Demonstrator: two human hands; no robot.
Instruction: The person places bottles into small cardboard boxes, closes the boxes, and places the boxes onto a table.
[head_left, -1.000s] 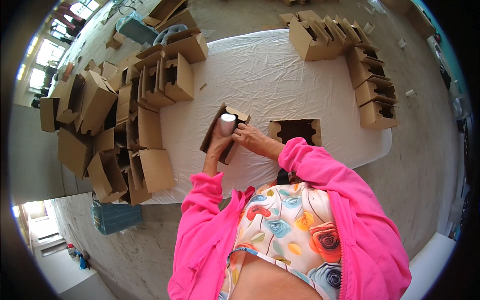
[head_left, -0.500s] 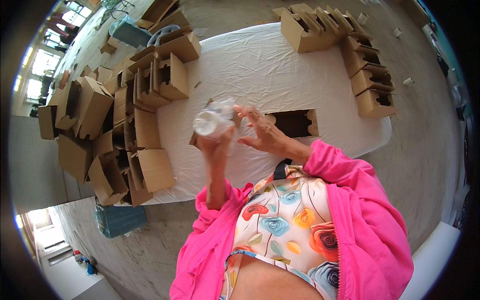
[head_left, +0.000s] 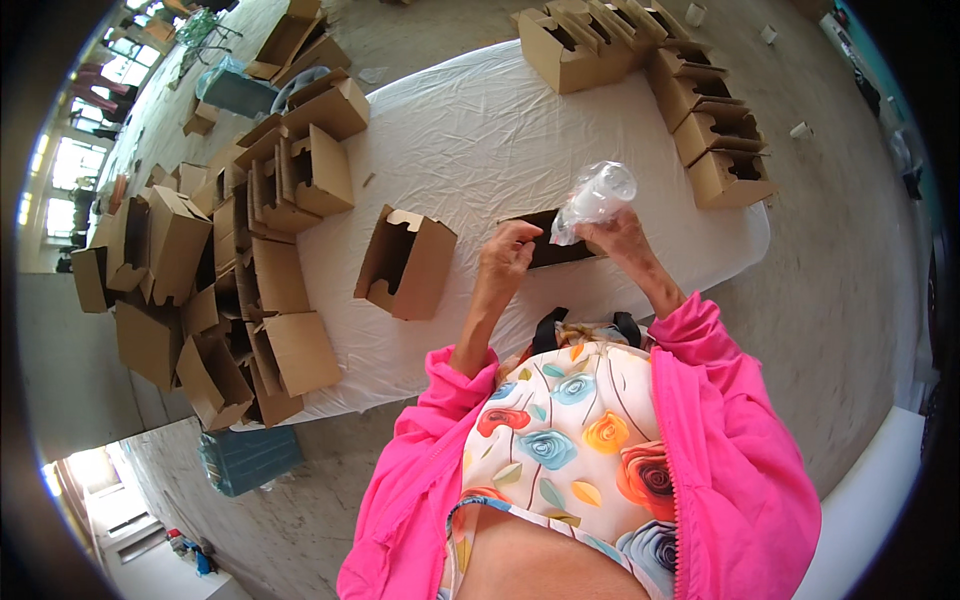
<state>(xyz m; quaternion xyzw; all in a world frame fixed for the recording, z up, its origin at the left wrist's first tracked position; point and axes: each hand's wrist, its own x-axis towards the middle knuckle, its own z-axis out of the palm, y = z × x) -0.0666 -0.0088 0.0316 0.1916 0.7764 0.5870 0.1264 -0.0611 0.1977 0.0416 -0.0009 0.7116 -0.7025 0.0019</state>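
Observation:
A white cylindrical piece in crinkled clear plastic (head_left: 600,192) is gripped from below by my right hand (head_left: 622,242). It is raised over a cardboard box (head_left: 570,252) with a dark, open top, which stands in front of me on the white-covered table. Beside that box's left end, my left hand (head_left: 508,252) has its fingers curled together. Whether they pinch anything is too small to make out. Left of this hand stands a second open cardboard box (head_left: 425,272), upright and touched by neither hand.
Many open cardboard boxes (head_left: 280,275) crowd the table's left side. A row of boxes (head_left: 700,125) lines its far right edge. The white sheet (head_left: 470,125) is wrinkled. Small white cylinders (head_left: 800,130) lie on the floor to the right, and a blue-green wrapped block (head_left: 250,460) sits at lower left.
The plastic-wrapped white cylinder has passed from my left hand to my right and moved right, over the nearer box. My left hand has shifted right, uncovering the second box.

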